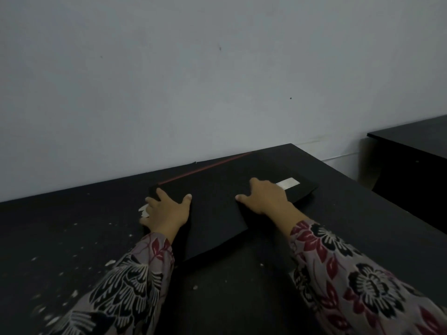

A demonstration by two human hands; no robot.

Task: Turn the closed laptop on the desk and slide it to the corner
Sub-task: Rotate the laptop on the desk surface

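The closed laptop (pixel 217 209) is black on a black surface (pixel 338 238), so in the dim light its outline is hard to trace; its near edge and right side blur into shadow. A thin red line (pixel 205 168) marks its far edge, and a pale label (pixel 289 183) shows near its right end. It lies skewed, its long side running from about 8 o'clock toward 2 o'clock, close to the wall (pixel 217 68).

The left hand (pixel 167 211) rests on the laptop's left end, fingers (pixel 162 194) spread, thumb on the lid, the outer fingers wrapping over the edge and partly hidden. The right hand (pixel 266 197) lies flat on the lid at about 1 o'clock, fingers spread; its fingertips are hard to make out, and it covers part of the label. Both patterned sleeves (pixel 362 281) are cut off by the bottom of the view.

Pale flecks (pixel 144 210) litter the surface toward 9 o'clock. The far right corner (pixel 291 146) lies at 1 o'clock, with bare surface right of the laptop. A second dark surface (pixel 416 141) stands apart at 3 o'clock.
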